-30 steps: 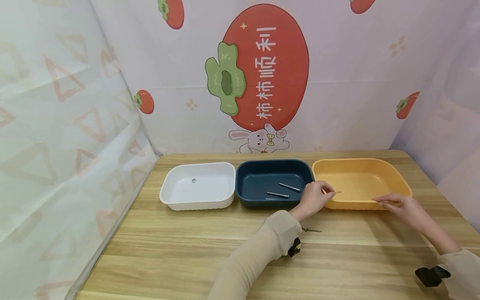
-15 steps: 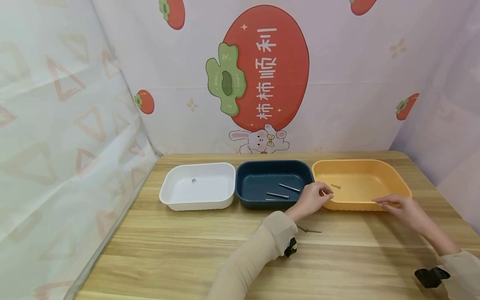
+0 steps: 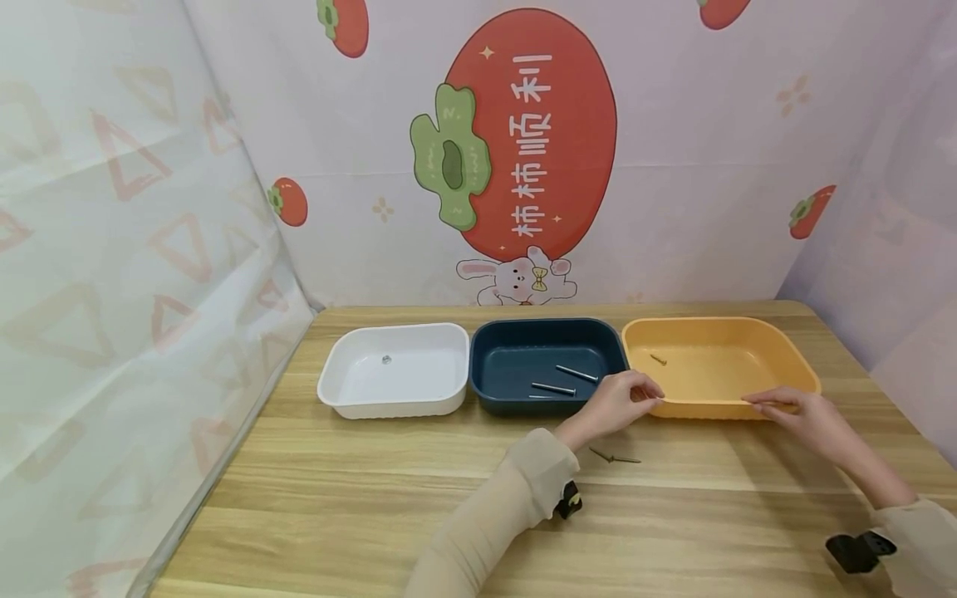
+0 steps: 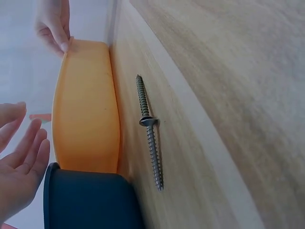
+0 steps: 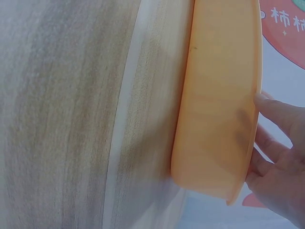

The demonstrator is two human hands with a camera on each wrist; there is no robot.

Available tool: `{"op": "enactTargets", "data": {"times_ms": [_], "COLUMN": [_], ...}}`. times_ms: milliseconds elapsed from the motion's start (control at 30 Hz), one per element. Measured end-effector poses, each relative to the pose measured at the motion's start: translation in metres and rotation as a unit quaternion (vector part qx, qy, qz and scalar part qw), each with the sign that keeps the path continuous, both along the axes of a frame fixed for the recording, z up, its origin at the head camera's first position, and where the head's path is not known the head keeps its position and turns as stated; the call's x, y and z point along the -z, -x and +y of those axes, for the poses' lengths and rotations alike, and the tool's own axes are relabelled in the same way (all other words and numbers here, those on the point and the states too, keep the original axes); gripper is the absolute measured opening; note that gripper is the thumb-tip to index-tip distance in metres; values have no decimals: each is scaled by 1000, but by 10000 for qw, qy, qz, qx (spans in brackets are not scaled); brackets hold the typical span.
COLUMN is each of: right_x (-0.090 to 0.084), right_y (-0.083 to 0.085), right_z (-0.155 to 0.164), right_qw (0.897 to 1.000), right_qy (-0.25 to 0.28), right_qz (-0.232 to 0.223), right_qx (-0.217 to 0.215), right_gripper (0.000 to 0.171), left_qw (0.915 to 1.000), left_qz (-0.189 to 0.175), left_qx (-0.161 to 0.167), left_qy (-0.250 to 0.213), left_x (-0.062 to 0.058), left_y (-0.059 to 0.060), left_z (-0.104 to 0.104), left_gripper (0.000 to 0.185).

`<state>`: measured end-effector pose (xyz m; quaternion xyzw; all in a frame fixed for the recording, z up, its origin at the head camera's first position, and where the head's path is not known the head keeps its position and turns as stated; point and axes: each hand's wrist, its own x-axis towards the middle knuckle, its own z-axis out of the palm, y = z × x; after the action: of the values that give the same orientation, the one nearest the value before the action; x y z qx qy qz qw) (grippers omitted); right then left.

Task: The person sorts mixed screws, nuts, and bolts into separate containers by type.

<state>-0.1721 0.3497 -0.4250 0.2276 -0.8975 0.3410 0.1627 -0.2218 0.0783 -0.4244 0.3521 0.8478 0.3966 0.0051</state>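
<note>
My left hand [image 3: 616, 400] is over the near left corner of the orange tray [image 3: 718, 409], its thumb apart from loosely bent fingers, nothing between them in the left wrist view. Inside that tray lies a small brassy screw [image 3: 658, 360]. At the tray's near right, my right hand [image 3: 803, 415] pinches the rim; the right wrist view has the thumb outside the wall and fingers inside. Two more screws lie on the table below my left hand: one screw [image 3: 601, 454] points left, touching or overlapping the other screw [image 3: 626, 460].
To the left of the orange tray, a dark blue tray [image 3: 549, 407] holds a few silver bolts [image 3: 553, 388]. Beyond it a white tray [image 3: 396, 409] has one small metal nut-like piece [image 3: 386, 360] inside. A printed cloth backdrop [image 3: 359, 149] rises behind the wooden table [image 3: 336, 498].
My left hand has let go of a screw, which has dropped into the orange tray and shifted back and left. The hand has drawn slightly left and nearer. My right hand stays.
</note>
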Motion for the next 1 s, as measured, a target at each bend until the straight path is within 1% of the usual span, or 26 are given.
{"op": "enactTargets", "data": {"times_ms": [100, 200, 333, 467, 567, 700, 1000], "right_x": [0, 0, 1, 1, 1, 1, 1], "right_y": [0, 0, 0, 0, 0, 1, 1], "right_z": [0, 0, 0, 0, 0, 1, 1], "right_qw": [10000, 9999, 9999, 9998, 9998, 9998, 10000], "right_qy": [-33, -78, -119, -153, -172, -131, -57], "right_qz": [4, 10, 39, 40, 22, -24, 5], "right_qx": [28, 79, 115, 130, 138, 121, 57], "right_gripper": [14, 14, 13, 13, 14, 14, 14], "left_qw": [9998, 9990, 9977, 9961, 9947, 9927, 9863], "left_qz": [-78, -246, -440, -460, -403, -428, -768], "left_qx": [172, 321, 429, 505, 592, 713, 937], "left_qy": [92, 165, 303, 549, 733, 879, 1120], "left_x": [-1, -2, -1, 0, 1, 3, 6], "left_y": [-1, -3, -5, -9, -10, -11, -12], "left_z": [-3, -7, -11, -15, -18, -23, -36], "left_gripper": [10, 11, 11, 11, 11, 12, 16]}}
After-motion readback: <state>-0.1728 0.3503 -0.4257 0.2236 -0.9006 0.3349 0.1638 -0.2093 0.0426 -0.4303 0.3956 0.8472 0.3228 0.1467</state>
